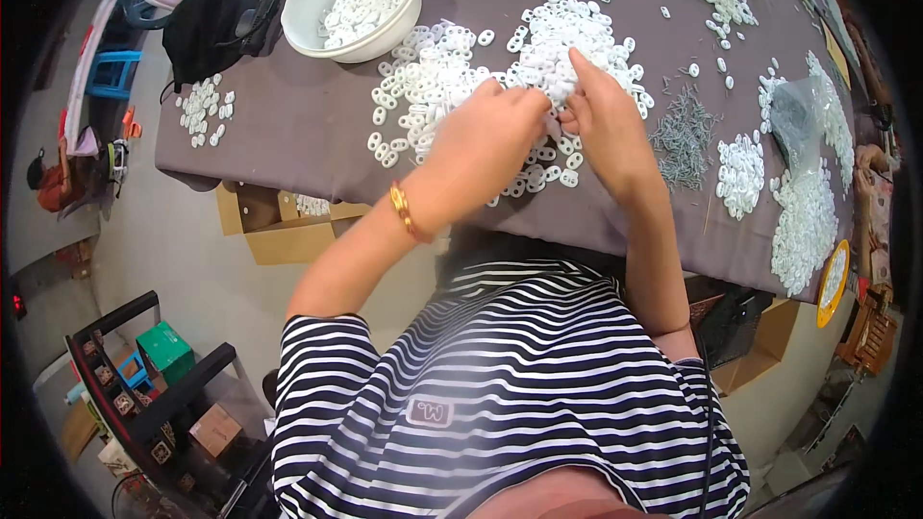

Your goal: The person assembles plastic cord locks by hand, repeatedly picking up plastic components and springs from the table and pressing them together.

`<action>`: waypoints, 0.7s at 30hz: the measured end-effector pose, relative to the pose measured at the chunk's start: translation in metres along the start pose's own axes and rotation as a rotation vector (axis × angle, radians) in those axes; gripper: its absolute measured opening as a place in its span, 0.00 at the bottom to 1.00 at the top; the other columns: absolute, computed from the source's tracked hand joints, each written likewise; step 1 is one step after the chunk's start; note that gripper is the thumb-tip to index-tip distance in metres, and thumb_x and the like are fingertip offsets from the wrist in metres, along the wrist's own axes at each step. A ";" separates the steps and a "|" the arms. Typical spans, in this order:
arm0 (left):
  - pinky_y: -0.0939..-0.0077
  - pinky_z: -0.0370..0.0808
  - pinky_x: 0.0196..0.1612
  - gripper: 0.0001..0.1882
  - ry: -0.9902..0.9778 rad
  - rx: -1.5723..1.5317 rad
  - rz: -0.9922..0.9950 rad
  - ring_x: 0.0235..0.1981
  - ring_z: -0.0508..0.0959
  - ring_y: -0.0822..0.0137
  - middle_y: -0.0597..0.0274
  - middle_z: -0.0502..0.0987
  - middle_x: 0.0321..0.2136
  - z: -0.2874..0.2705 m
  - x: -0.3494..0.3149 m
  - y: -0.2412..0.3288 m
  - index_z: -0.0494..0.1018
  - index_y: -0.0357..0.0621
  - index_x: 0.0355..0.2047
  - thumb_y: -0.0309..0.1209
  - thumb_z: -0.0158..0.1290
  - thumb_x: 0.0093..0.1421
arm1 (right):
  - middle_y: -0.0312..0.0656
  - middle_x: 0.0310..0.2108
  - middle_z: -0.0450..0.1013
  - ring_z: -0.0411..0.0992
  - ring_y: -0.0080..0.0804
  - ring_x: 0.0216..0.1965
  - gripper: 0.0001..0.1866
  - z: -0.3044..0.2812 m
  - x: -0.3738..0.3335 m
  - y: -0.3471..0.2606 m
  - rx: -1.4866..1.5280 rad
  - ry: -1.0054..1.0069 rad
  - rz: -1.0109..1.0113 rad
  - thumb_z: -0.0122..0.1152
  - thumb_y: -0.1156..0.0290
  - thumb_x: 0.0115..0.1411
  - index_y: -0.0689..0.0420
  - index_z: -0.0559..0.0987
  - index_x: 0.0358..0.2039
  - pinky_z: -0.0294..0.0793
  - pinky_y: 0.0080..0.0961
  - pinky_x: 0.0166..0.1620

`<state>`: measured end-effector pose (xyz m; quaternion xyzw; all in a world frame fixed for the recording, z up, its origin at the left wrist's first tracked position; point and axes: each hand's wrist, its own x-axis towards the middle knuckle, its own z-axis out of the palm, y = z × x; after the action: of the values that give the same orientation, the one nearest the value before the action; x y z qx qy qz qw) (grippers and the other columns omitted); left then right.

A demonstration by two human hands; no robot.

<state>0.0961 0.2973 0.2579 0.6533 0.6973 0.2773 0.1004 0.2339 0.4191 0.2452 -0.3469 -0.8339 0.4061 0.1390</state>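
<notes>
Both my hands meet over a heap of small white oval plastic pieces with two holes [433, 72] on the cloth-covered table. My left hand [490, 139], with a gold bracelet at its wrist, is closed, fingertips pinched together. A small pale piece [553, 126] shows at its fingertips, mostly hidden. Close against it, my right hand [611, 135] has one finger stretched up and the others curled in toward the same spot. What those curled fingers hold is hidden. To the right of my right hand lies a pile of grey screws [685, 139].
A white bowl [409, 24] of the same pieces stands at the back left, beside a black cloth bag [213, 34]. More white piles [740, 176] lie at the right, near a clear plastic bag [798, 120]. Cardboard boxes [288, 245] sit below the table's front edge.
</notes>
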 end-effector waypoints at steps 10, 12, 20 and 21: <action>0.67 0.77 0.43 0.18 0.309 0.100 -0.013 0.41 0.77 0.56 0.62 0.80 0.42 0.012 -0.062 0.034 0.78 0.46 0.44 0.19 0.55 0.51 | 0.46 0.33 0.70 0.73 0.39 0.35 0.21 -0.002 -0.059 0.001 -0.151 0.125 -0.400 0.53 0.85 0.57 0.59 0.77 0.51 0.73 0.29 0.38; 0.68 0.77 0.43 0.17 0.314 0.000 -0.066 0.41 0.77 0.57 0.61 0.79 0.41 0.020 -0.078 0.033 0.79 0.44 0.41 0.18 0.56 0.50 | 0.46 0.33 0.70 0.72 0.40 0.35 0.21 -0.002 -0.074 0.000 -0.152 0.014 -0.367 0.55 0.86 0.54 0.58 0.78 0.49 0.73 0.30 0.37; 0.67 0.74 0.46 0.17 0.251 -0.068 -0.027 0.41 0.75 0.57 0.59 0.78 0.40 0.026 -0.067 0.013 0.78 0.42 0.41 0.18 0.54 0.50 | 0.46 0.33 0.70 0.72 0.41 0.34 0.21 0.009 -0.061 0.007 -0.092 -0.059 -0.404 0.56 0.86 0.53 0.56 0.79 0.48 0.73 0.30 0.37; 0.67 0.73 0.46 0.17 0.236 -0.072 -0.009 0.41 0.75 0.57 0.59 0.78 0.40 0.024 -0.061 0.010 0.77 0.42 0.41 0.19 0.53 0.50 | 0.47 0.33 0.70 0.72 0.41 0.34 0.21 0.011 -0.055 0.007 -0.079 0.002 -0.437 0.56 0.86 0.54 0.56 0.79 0.49 0.73 0.30 0.37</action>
<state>0.1242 0.2447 0.2298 0.6090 0.6967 0.3767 0.0425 0.2711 0.3780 0.2355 -0.1634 -0.9044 0.3330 0.2107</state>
